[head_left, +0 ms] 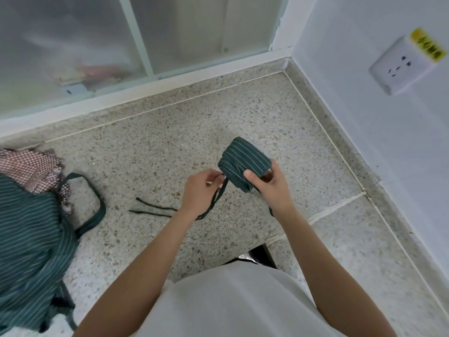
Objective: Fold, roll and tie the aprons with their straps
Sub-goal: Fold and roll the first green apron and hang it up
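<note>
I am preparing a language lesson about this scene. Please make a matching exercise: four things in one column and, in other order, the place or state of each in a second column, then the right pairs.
Things:
1. rolled apron
2. straps
3. unfolded green apron
4. wall socket

Places or states:
A. lying in a heap at the left edge of the counter
B. pinched by the left hand, ends trailing on the counter
C. fixed on the white wall at the right
D. held above the counter in the right hand

Pairs: 1-D, 2-B, 3-A, 4-C
</note>
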